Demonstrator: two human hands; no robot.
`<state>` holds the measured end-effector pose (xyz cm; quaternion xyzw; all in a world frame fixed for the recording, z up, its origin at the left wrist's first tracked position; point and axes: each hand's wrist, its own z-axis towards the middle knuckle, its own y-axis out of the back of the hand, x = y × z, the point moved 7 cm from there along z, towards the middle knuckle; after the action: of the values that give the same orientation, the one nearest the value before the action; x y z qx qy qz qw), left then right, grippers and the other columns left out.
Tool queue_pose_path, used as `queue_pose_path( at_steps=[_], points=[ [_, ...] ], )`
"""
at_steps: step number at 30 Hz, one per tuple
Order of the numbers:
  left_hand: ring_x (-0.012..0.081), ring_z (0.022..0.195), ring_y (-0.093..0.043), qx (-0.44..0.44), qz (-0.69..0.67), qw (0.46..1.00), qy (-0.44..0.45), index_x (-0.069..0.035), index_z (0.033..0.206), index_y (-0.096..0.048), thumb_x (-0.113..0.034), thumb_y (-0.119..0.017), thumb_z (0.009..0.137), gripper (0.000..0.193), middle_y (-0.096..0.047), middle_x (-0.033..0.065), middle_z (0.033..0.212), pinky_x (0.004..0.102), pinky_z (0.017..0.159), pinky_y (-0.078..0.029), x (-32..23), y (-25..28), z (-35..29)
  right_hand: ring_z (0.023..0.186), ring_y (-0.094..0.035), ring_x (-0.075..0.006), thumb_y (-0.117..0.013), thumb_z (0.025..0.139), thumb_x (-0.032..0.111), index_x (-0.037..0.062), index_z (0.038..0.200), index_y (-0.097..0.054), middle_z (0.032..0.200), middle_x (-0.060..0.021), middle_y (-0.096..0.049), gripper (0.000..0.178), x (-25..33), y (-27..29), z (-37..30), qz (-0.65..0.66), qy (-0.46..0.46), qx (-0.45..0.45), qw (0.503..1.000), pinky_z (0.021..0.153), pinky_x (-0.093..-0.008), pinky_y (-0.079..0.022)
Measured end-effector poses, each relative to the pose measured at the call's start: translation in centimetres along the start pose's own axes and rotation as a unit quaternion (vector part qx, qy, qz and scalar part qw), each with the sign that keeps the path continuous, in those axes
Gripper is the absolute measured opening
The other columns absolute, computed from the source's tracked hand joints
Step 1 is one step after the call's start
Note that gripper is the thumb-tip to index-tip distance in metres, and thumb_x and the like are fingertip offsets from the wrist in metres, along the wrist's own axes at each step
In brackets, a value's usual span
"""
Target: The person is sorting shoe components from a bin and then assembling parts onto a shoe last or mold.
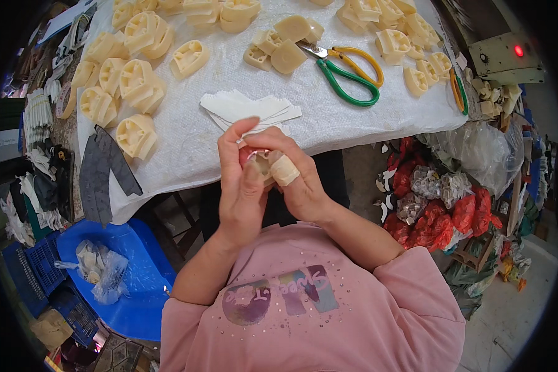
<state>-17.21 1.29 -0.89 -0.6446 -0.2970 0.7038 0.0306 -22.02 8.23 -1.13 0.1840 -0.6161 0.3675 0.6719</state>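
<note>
"Where's the pale piece [263, 168]?"
"On the near side of the white cut sheets [254, 110], grasped between the left hand [239, 192] and the right hand [301, 189]. Fingers hide its long axis; I can't tell it."
"Which hand is nearer the sheets?"
"The left, its raised finger overlapping their near edge in view. Scissors [328, 56] lie on the desk [186, 149], right of and beyond the sheets."
</note>
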Motion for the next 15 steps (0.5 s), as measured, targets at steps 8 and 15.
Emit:
queue_pose_path(
  at_steps=[8,15],
  points=[
    [0.0172,0.108,-0.045,0.072,0.032,0.996,0.046,0.000,0.142,-0.016,-0.010,-0.048,0.084,0.068,-0.040,0.0129,0.123,0.0298,0.092,-0.040,-0.3,-0.3,-0.3,0.071,-0.051,-0.0048,-0.050,0.094,0.031,0.0094,0.122,-0.054,0.092,-0.0004,-0.057,0.036,-1.5,0.4,-0.1,0.211,-0.245,0.016,0.946,0.053,-0.0179,-0.041],
    [0.0204,0.114,-0.040,0.123,0.205,0.968,-0.073,0.003,0.140,-0.016,-0.004,-0.044,0.080,0.066,-0.034,0.0161,0.127,0.0336,0.101,-0.033,-1.5,-0.9,-0.4,0.084,-0.053,-0.0083,-0.049,0.097,0.028,0.0087,0.121,-0.050,0.103,-0.0026,-0.054,0.031,-0.4,0.2,-0.4,0.066,-0.122,0.070,0.988,0.064,-0.0203,-0.046]
  ],
)
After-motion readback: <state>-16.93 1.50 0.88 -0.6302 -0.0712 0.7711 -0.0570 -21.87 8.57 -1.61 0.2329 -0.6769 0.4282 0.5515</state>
